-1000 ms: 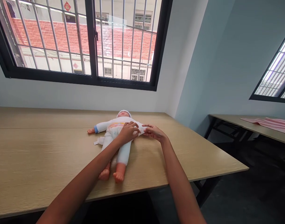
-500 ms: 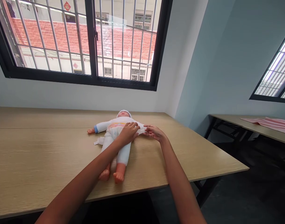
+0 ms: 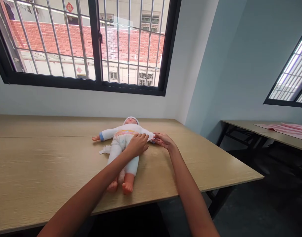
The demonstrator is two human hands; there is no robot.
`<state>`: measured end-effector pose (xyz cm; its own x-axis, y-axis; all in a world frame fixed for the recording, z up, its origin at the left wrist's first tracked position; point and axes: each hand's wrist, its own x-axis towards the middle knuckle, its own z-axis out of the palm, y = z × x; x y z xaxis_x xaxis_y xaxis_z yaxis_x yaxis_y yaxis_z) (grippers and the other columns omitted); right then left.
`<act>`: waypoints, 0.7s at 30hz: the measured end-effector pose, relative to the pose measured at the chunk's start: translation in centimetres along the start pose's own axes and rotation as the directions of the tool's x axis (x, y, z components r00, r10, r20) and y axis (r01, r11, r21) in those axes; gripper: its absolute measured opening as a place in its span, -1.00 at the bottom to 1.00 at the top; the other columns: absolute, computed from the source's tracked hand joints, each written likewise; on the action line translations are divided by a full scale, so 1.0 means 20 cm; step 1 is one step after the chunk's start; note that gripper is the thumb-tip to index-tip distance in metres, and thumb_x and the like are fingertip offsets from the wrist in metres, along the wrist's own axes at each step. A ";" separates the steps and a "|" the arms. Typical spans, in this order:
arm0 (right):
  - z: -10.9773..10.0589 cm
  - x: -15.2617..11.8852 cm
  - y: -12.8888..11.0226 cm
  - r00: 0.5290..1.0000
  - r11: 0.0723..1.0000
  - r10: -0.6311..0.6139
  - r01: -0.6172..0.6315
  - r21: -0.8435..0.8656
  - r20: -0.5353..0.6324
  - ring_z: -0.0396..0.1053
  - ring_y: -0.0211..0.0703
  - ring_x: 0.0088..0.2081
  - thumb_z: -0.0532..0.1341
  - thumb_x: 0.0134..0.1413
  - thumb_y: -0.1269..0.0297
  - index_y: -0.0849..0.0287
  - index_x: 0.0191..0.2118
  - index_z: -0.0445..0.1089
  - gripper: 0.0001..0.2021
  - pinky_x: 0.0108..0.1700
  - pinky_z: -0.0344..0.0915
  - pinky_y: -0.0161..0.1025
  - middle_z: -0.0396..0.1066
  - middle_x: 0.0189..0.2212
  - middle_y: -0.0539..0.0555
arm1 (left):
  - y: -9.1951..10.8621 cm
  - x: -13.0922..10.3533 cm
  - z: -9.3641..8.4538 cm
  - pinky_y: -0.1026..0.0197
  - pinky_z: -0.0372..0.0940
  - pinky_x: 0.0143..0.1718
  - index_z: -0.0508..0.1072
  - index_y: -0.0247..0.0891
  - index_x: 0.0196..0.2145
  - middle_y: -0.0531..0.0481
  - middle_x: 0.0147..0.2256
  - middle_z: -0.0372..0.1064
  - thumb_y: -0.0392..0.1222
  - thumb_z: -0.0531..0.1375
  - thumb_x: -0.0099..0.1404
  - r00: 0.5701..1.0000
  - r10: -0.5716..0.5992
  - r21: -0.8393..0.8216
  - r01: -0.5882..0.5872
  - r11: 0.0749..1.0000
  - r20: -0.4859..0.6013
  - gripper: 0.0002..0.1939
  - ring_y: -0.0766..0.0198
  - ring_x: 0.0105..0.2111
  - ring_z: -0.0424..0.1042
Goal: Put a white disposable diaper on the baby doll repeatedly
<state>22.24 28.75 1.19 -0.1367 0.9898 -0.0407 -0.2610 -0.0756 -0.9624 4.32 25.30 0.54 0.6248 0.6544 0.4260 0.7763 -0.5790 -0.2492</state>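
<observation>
A baby doll (image 3: 131, 159) in white clothes and a white cap lies on its back on the table, feet toward me. Round its hips is a white diaper (image 3: 121, 141) with a coloured band at the waist. One side tab (image 3: 105, 149) lies loose on the table at the doll's left in the picture. My left hand (image 3: 138, 144) is closed over the other hip, fingers curled at the diaper's edge; its thumb is partly hidden. With fingers pinched, my right hand (image 3: 163, 140) holds the outer end of the white side flap, stretched out between both hands.
The wooden table (image 3: 54, 174) ends in a corner at the right. Behind it is a wall with a barred window (image 3: 99, 84). A second table (image 3: 242, 126) at the right bears a pink striped cloth (image 3: 284, 129).
My left hand has curled its fingers more and slid slightly toward the flap. The doll's feet have shifted a little to the right. My right hand stays nearly in place.
</observation>
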 end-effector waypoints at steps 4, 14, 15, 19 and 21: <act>0.00 -0.01 -0.01 0.999 1.000 -0.021 0.021 0.001 0.030 0.40 -0.28 -0.44 0.25 0.04 0.48 0.28 -0.43 0.41 -0.94 -0.25 0.49 -0.34 0.36 -0.54 0.04 | -0.01 -0.01 -0.02 0.04 0.13 0.04 0.31 -0.23 0.03 -0.12 -0.03 0.35 -0.13 0.14 0.28 1.000 -0.005 -0.033 0.004 0.999 -0.030 -0.63 0.09 -0.04 0.31; 0.05 0.01 0.02 0.994 0.993 -0.106 0.107 -0.042 0.024 0.40 -0.32 -0.44 0.22 -0.06 0.55 0.23 -0.32 0.33 -0.85 -0.24 0.48 -0.33 0.36 -0.52 -0.01 | 0.00 -0.01 0.03 -0.06 0.02 0.17 0.47 -0.33 -0.18 -0.16 -0.14 0.47 -0.05 0.11 0.29 0.998 -0.005 -0.022 0.006 1.000 0.059 -0.69 0.05 0.00 0.31; 0.07 0.03 0.03 0.993 0.991 -0.120 0.121 -0.058 0.020 0.40 -0.32 -0.44 0.22 -0.09 0.57 0.22 -0.31 0.32 -0.82 -0.23 0.47 -0.33 0.37 -0.51 -0.02 | 0.00 -0.01 0.03 -0.06 0.02 0.17 0.48 -0.33 -0.21 -0.16 -0.17 0.48 -0.05 0.10 0.30 0.998 -0.002 -0.015 0.003 1.000 0.056 -0.70 0.04 -0.01 0.32; 0.15 0.09 0.05 0.986 0.976 -0.165 0.164 -0.140 0.007 0.43 -0.31 -0.45 0.19 -0.14 0.59 0.20 -0.32 0.28 -0.78 -0.28 0.44 -0.35 0.37 -0.54 -0.05 | 0.02 0.00 0.03 0.01 0.11 0.11 0.53 -0.37 -0.28 -0.23 -0.26 0.50 -0.14 0.06 0.32 0.999 0.020 0.011 -0.021 1.000 0.028 -0.70 0.03 -0.11 0.39; 0.18 0.11 0.04 0.984 0.965 -0.179 0.178 -0.191 0.009 0.43 -0.30 -0.47 0.16 -0.14 0.59 0.19 -0.33 0.26 -0.79 -0.34 0.41 -0.38 0.35 -0.56 -0.07 | 0.03 0.00 0.02 0.01 0.16 0.06 0.55 -0.38 -0.28 -0.25 -0.27 0.49 -0.22 0.01 0.34 0.999 0.041 0.034 -0.041 0.999 0.007 -0.68 0.04 -0.18 0.41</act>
<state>18.34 30.50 1.21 -0.0967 0.9861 0.1348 -0.0939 0.1258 -0.9876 4.88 25.20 0.00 0.6564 0.6338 0.4092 0.7525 -0.5885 -0.2955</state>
